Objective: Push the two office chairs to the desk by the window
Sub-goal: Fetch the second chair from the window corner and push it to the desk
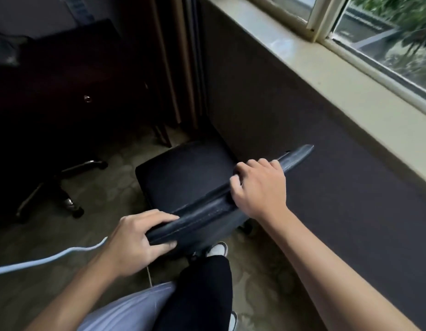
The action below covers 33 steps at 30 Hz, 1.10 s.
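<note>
Fingers (159, 217) of both hands clamped on chair backrest (221, 201) top edge; chair beside window wall. Pushing step underway; next, judged: roll it far-left toward dark worktop (71, 75).

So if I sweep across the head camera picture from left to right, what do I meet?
Wheeled base of a second chair → left hand gripping the chair backrest → right hand on the same backrest → dark wall → window sill → window.
</note>
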Each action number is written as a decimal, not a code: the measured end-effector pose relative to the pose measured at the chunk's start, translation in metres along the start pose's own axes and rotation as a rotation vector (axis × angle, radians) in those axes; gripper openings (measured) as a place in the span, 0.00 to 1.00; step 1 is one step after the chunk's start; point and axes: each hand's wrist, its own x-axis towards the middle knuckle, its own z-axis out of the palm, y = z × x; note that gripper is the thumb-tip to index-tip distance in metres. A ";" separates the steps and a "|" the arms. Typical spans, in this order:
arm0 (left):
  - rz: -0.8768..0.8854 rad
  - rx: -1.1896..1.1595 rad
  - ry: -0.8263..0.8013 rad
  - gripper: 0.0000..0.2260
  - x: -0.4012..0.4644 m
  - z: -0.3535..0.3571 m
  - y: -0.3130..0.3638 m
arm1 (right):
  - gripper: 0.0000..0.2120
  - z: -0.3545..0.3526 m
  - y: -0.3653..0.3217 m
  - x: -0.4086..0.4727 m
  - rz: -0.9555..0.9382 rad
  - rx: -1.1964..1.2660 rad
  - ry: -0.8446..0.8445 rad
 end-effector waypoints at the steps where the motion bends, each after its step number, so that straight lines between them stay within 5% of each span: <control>1: -0.014 -0.001 0.008 0.18 0.002 0.000 0.003 | 0.18 -0.001 0.002 0.002 -0.014 0.009 0.003; 10: -0.061 -0.029 0.095 0.18 0.013 0.016 0.015 | 0.15 0.004 0.027 0.028 -0.162 0.072 0.029; 16: -0.178 -0.112 0.120 0.20 0.018 0.043 0.044 | 0.16 0.002 0.056 0.039 -0.296 0.048 -0.101; 23: -0.333 0.043 0.273 0.18 0.031 0.073 0.099 | 0.17 -0.003 0.085 0.062 -0.428 0.048 -0.121; 33: -0.842 0.175 0.510 0.25 0.067 0.102 0.136 | 0.15 0.002 0.096 0.099 -0.573 0.267 -0.004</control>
